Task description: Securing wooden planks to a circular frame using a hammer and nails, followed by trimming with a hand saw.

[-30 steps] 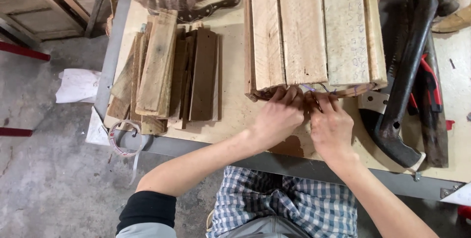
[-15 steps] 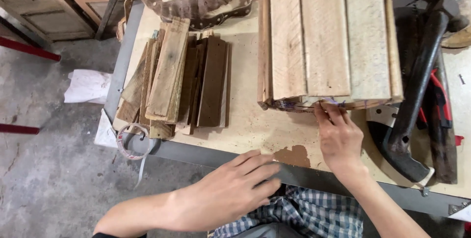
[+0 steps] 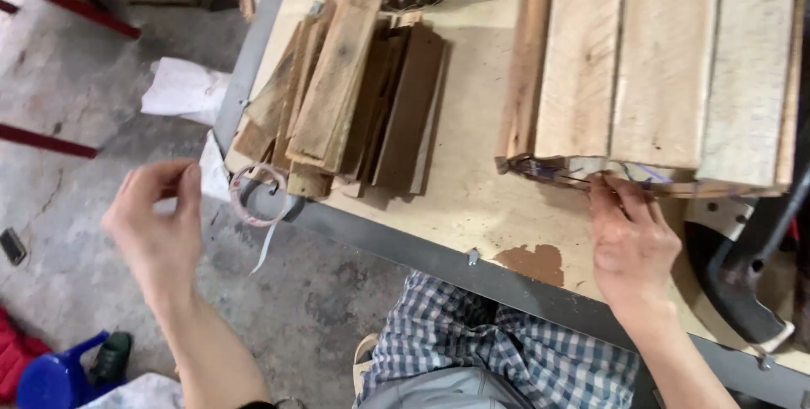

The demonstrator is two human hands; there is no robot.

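Table (image 3: 472, 198): carrying a bundle of pale planks (image 3: 650, 63) at its right and a stack of darker slats (image 3: 354, 105) lying at its left. Right hand (image 3: 629, 240): grip pinching the cord (image 3: 557, 171) running along the planks' near end. Left hand (image 3: 156, 223): hovering off the table edge, grip loosely spread, holding nothing, near a tape ring (image 3: 257, 196).

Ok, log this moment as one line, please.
left hand: open, in air off the table edge | right hand: fingertips on string at end of plank bundle | loose slats: stacked on table
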